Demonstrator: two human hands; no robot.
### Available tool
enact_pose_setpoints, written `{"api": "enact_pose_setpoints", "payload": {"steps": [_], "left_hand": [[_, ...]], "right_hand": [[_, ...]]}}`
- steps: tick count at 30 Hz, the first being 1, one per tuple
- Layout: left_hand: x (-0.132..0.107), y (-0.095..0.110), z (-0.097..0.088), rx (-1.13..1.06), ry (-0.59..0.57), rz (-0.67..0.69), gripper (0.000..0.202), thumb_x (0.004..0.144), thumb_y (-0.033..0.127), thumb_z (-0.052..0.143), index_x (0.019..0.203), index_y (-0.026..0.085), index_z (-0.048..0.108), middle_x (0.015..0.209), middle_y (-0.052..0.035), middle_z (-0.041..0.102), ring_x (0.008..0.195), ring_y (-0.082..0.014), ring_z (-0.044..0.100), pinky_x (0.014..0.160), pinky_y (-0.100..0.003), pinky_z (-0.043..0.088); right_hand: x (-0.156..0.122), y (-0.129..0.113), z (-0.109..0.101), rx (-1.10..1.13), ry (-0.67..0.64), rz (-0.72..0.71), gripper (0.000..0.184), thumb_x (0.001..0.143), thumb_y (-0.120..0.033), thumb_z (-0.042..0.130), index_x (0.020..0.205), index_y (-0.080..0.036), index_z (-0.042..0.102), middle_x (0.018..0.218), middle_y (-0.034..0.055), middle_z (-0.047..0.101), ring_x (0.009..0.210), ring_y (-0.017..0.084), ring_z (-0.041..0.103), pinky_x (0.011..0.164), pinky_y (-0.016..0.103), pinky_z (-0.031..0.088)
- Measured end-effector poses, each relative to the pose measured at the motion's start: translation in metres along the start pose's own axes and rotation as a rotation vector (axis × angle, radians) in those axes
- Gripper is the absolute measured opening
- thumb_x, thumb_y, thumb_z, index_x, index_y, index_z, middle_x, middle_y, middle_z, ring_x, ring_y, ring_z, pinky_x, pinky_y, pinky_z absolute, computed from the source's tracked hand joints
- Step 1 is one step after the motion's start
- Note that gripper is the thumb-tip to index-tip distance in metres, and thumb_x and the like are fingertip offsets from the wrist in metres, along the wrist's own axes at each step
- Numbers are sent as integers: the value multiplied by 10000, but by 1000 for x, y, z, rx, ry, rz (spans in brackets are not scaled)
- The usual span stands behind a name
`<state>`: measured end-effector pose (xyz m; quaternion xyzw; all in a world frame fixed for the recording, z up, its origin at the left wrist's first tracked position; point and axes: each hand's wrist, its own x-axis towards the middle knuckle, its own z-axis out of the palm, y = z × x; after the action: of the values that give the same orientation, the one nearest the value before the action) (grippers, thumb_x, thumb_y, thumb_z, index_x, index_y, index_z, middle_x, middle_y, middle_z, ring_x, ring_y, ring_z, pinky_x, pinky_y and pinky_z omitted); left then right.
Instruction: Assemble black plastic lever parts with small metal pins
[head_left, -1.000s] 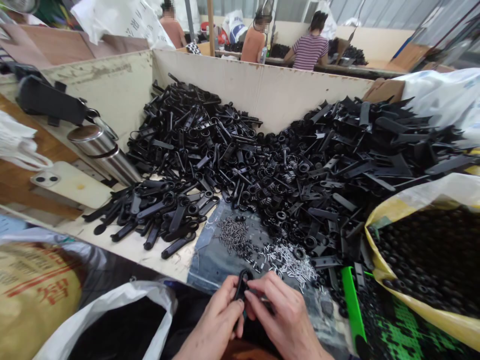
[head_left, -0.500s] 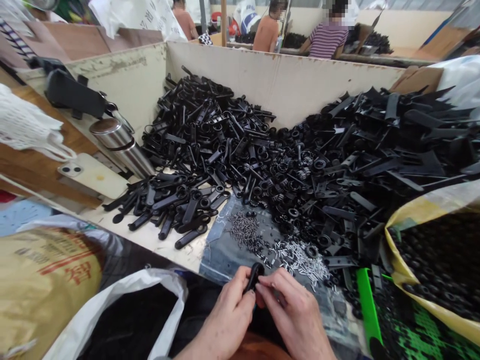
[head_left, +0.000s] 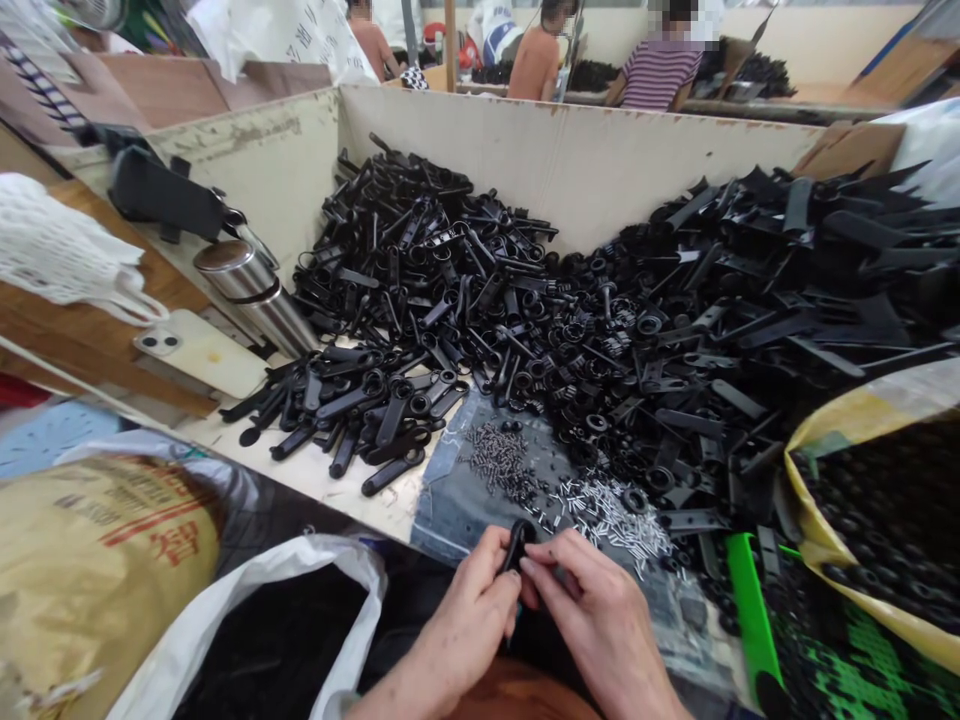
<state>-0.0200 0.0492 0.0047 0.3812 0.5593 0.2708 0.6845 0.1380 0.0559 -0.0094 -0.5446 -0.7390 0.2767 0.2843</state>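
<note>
Just below the denim pad (head_left: 450, 510), your left hand (head_left: 469, 615) has a small black plastic lever (head_left: 516, 545) pinched nearly upright, its fingers clamped around it. Is that hold firm enough?

It looks firm to me. Your right hand (head_left: 600, 610) is right beside it, with the fingertips (head_left: 526, 566) drawn together at the lever's side. I can't tell whether they're holding anything small, because your fingers hide that spot. Your hands are low, just off the edge of the pad, which is a good place to work: anything you drop will land close by.

And the loose parts?

They're on the pad, the dark screws (head_left: 501, 460) in one heap and the silver pins (head_left: 607, 520) in another, both within reach of your right hand. Pick up one piece at a time and bring it in square to the lever, so the plastic doesn't twist in your left fingers.
</note>
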Motion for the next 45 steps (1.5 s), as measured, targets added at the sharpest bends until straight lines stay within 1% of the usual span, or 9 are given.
{"api": "enact_pose_setpoints", "payload": {"steps": [3,7,12,14,19,25,30,36,45], "left_hand": [[2,-1,1,-52,-21,-15,131,851,144,414,921,217,497,650,77,455,575,-114,405,589,-251,342],[5,-4,2,-65,-2,-34,169,841,118,396,930,217,500,625,77,453,558,-110,402,568,-254,322],[11,-10,2,-9,12,2,165,831,127,400,930,221,493,626,75,475,531,-100,407,527,-246,291],[11,-9,1,-26,7,1,154,820,140,406,923,216,493,620,77,475,519,-94,405,522,-244,287],[7,-4,-2,-239,-42,-68,116,793,214,459,907,214,475,664,77,485,526,-73,386,520,-237,257],[5,-4,-4,-287,-65,-63,128,771,253,485,893,216,470,638,86,456,536,-74,381,530,-228,280],[7,-4,-5,-257,-80,-16,141,822,314,517,896,198,490,681,71,501,497,-54,397,490,-217,257],[15,-20,-4,-167,-41,79,260,927,451,520,923,191,522,650,50,565,425,-47,359,434,-214,216],[20,-35,-6,-146,7,138,320,909,514,585,926,195,593,619,60,532,437,-58,338,431,-200,227]], "right_hand": [[-2,1,1,-58,-45,42,406,1052,-399,440,743,-243,652,713,-10,606,582,135,601,580,233,417],[0,0,1,-130,-72,31,454,1067,-416,377,754,-246,658,725,-12,603,598,134,618,580,226,416],[3,-4,0,-122,-25,41,491,1060,-482,375,750,-238,668,688,-10,610,561,130,614,539,216,414],[1,-5,1,-156,-12,11,493,1071,-472,349,816,-239,700,712,-3,631,566,128,631,536,215,414],[-2,-7,0,-250,5,-85,531,1097,-425,281,906,-231,736,706,-1,635,514,109,622,505,214,393],[-2,-5,-4,-249,-26,-186,455,1098,-402,319,1049,-198,723,725,13,648,600,130,653,551,214,425],[0,1,-6,-264,-34,-291,399,1095,-306,356,1012,-168,721,686,14,614,594,128,621,561,213,418],[6,6,-8,-247,-47,-372,328,1068,-233,432,912,-172,714,675,11,612,561,122,588,569,222,413],[18,12,-11,-56,-111,-219,213,1017,-257,517,899,-210,689,756,8,696,625,123,674,586,200,461]]}}
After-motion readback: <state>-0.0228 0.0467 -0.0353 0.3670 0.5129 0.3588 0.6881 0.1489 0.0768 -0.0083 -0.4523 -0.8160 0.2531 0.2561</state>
